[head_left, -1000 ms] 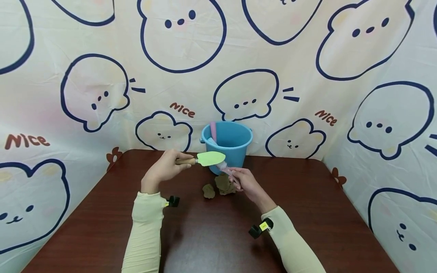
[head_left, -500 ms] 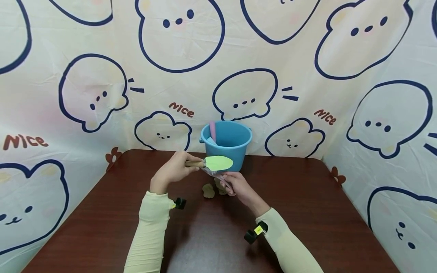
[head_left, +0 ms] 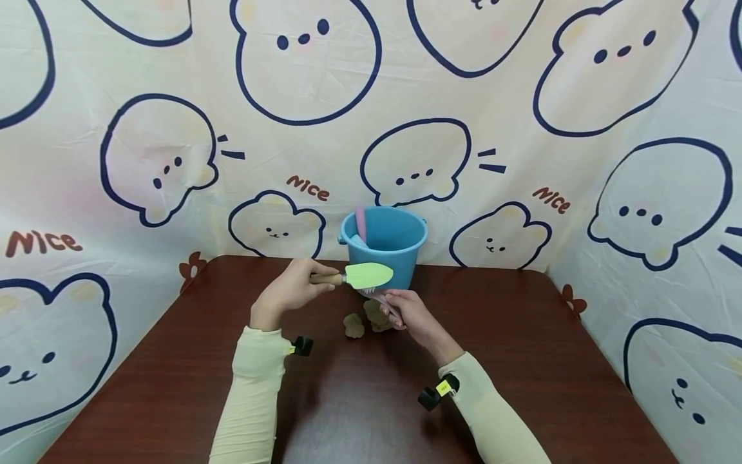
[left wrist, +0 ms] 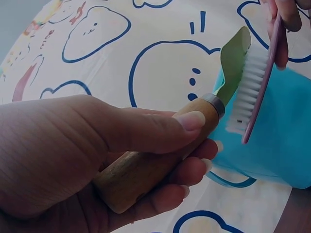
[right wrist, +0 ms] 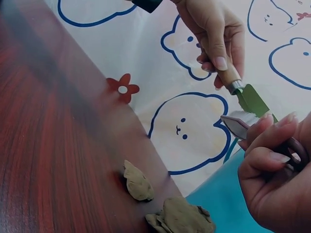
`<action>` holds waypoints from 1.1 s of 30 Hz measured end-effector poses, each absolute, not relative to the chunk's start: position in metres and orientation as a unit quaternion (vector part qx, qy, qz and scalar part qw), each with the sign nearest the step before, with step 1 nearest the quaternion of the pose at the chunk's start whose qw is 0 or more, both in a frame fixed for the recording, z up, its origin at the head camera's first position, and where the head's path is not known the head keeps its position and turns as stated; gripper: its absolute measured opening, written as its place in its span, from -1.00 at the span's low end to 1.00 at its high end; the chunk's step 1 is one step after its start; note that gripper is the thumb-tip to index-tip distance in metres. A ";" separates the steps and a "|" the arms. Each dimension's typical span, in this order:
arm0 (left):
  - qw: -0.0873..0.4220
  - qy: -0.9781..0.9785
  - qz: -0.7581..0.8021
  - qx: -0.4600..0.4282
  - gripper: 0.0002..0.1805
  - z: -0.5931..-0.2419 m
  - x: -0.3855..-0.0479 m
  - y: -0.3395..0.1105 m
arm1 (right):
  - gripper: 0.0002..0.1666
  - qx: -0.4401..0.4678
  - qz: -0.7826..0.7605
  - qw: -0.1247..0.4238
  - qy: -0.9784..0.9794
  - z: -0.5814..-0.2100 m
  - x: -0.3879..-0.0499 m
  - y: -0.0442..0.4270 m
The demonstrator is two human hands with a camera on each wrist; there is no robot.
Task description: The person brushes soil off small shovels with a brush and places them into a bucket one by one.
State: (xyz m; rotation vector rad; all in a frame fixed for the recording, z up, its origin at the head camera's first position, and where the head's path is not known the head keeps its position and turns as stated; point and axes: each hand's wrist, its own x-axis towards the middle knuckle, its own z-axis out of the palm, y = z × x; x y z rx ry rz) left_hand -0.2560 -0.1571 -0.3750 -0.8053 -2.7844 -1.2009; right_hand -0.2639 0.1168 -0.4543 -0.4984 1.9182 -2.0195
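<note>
My left hand (head_left: 292, 287) grips the wooden handle of a small trowel (head_left: 369, 276) with a light green blade. In the left wrist view the thumb lies along that handle (left wrist: 146, 170). My right hand (head_left: 414, 312) holds a pink brush (left wrist: 265, 80) with white bristles by its handle. The bristles (left wrist: 248, 92) are against or very near the underside of the trowel blade (left wrist: 234, 60). Below the brush, two brownish-green clay-like lumps, a smaller one (head_left: 353, 325) and a larger one (head_left: 377, 316), lie on the table.
Behind the hands stands a blue bucket (head_left: 394, 258) near the table's back edge. A pink handle (head_left: 361, 224) and a light blue piece (head_left: 359, 241) stick up inside it. The dark wooden table (head_left: 348, 412) is enclosed by a printed cloth backdrop (head_left: 429, 84).
Both hands have come closer together over the second, the left one moving right with the trowel. The brush has shifted from beside the blade's tip to beneath the blade.
</note>
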 end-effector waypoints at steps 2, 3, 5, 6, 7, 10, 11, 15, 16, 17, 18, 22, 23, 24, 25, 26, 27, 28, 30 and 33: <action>0.002 -0.889 -0.383 -0.252 -0.66 -0.374 -0.256 -0.158 | -0.68 -0.171 -0.708 0.154 0.668 -0.454 -0.264 0.118; 0.003 -0.890 -0.382 -0.250 -0.66 -0.374 -0.256 -0.159 | -0.68 -0.169 -0.709 0.155 0.667 -0.454 -0.265 0.119; 0.003 -0.891 -0.380 -0.247 -0.67 -0.373 -0.255 -0.160 | -0.67 -0.167 -0.710 0.155 0.667 -0.454 -0.265 0.121; 0.002 -0.892 -0.380 -0.244 -0.68 -0.373 -0.255 -0.161 | -0.66 -0.168 -0.709 0.154 0.667 -0.453 -0.265 0.121; 0.003 -0.892 -0.380 -0.244 -0.68 -0.373 -0.254 -0.161 | -0.65 -0.167 -0.708 0.155 0.669 -0.452 -0.265 0.121; 0.008 -0.895 -0.374 -0.244 -0.67 -0.372 -0.253 -0.164 | -0.58 -0.168 -0.703 0.157 0.673 -0.451 -0.265 0.123; 0.009 -0.895 -0.374 -0.243 -0.66 -0.372 -0.252 -0.165 | -0.56 -0.167 -0.703 0.157 0.673 -0.451 -0.265 0.123; 0.012 -0.894 -0.378 -0.242 -0.67 -0.372 -0.252 -0.170 | -0.54 -0.166 -0.706 0.152 0.672 -0.449 -0.265 0.125; 0.012 -0.893 -0.380 -0.243 -0.68 -0.372 -0.252 -0.171 | -0.54 -0.166 -0.707 0.150 0.671 -0.449 -0.265 0.125; 0.012 -0.891 -0.381 -0.245 -0.69 -0.372 -0.252 -0.172 | -0.54 -0.166 -0.708 0.149 0.670 -0.449 -0.265 0.126; 0.011 -0.890 -0.382 -0.247 -0.69 -0.373 -0.253 -0.174 | -0.54 -0.165 -0.709 0.148 0.669 -0.449 -0.265 0.126; 0.018 -0.890 -0.381 -0.248 -0.70 -0.373 -0.253 -0.180 | -0.53 -0.164 -0.713 0.147 0.666 -0.448 -0.266 0.129; 0.020 -0.891 -0.381 -0.247 -0.70 -0.373 -0.252 -0.181 | -0.53 -0.162 -0.714 0.147 0.665 -0.447 -0.266 0.129; 0.021 -0.890 -0.381 -0.248 -0.70 -0.373 -0.252 -0.182 | -0.53 -0.160 -0.715 0.145 0.665 -0.447 -0.267 0.129; 0.023 -0.891 -0.380 -0.246 -0.70 -0.373 -0.251 -0.183 | -0.53 -0.158 -0.716 0.144 0.665 -0.447 -0.267 0.130; 0.024 -0.891 -0.380 -0.245 -0.70 -0.372 -0.251 -0.184 | -0.53 -0.155 -0.716 0.143 0.665 -0.447 -0.267 0.130; 0.026 -0.892 -0.379 -0.245 -0.70 -0.372 -0.251 -0.185 | -0.53 -0.152 -0.716 0.143 0.666 -0.447 -0.267 0.130; 0.028 -0.893 -0.377 -0.243 -0.70 -0.372 -0.250 -0.187 | -0.53 -0.149 -0.716 0.142 0.667 -0.446 -0.267 0.130; 0.036 -0.896 -0.373 -0.239 -0.70 -0.371 -0.250 -0.190 | -0.53 -0.144 -0.717 0.143 0.667 -0.446 -0.267 0.131; 0.049 -0.900 -0.367 -0.231 -0.69 -0.369 -0.249 -0.197 | -0.52 -0.149 -0.713 0.152 0.668 -0.444 -0.267 0.133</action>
